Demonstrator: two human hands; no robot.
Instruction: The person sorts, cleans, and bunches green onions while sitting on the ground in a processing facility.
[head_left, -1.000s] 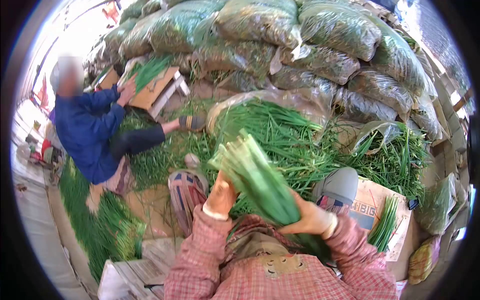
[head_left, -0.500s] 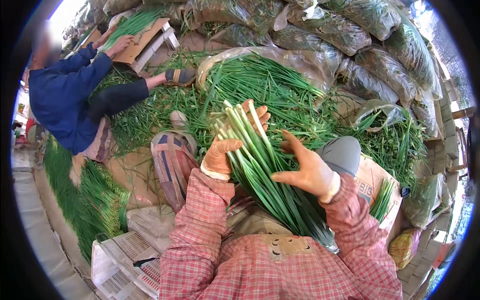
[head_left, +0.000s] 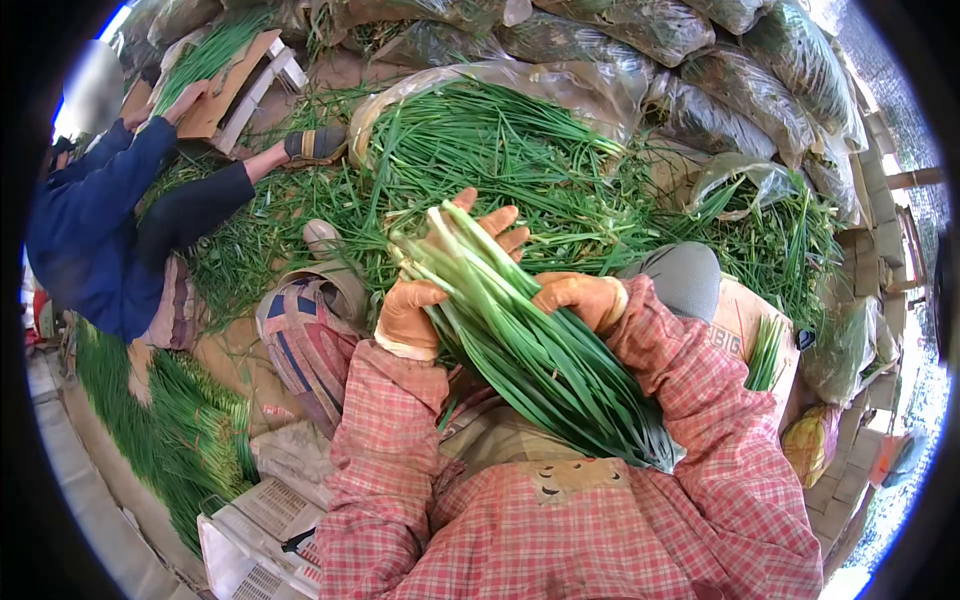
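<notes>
A bunch of long green stalks with pale ends point(head_left: 540, 340) lies across my lap, its pale ends pointing up and left. Around the pale ends is my left hand point(head_left: 425, 300), gloved, with the thumb over the near side and the fingertips showing behind. My right hand point(head_left: 582, 298), also gloved, is closed at the right side of the bunch, its fingertips hidden behind the stalks. Beyond my hands, a large heap of green stalks point(head_left: 480, 150) rests on an open clear plastic sheet.
A person in blue point(head_left: 100, 230) sits at the left, hands on stalks on a slanted board point(head_left: 232, 90). Filled plastic bags point(head_left: 640, 35) are piled at the back. Bundled stalks point(head_left: 175, 430) lie at the lower left, near a printed box point(head_left: 265, 535). A small bundle point(head_left: 765, 352) lies on cardboard at the right.
My right hand has gone from spread and raised over the stalks to closed against the bunch's right side. The view has shifted slightly, and the pale ends sit closer together.
</notes>
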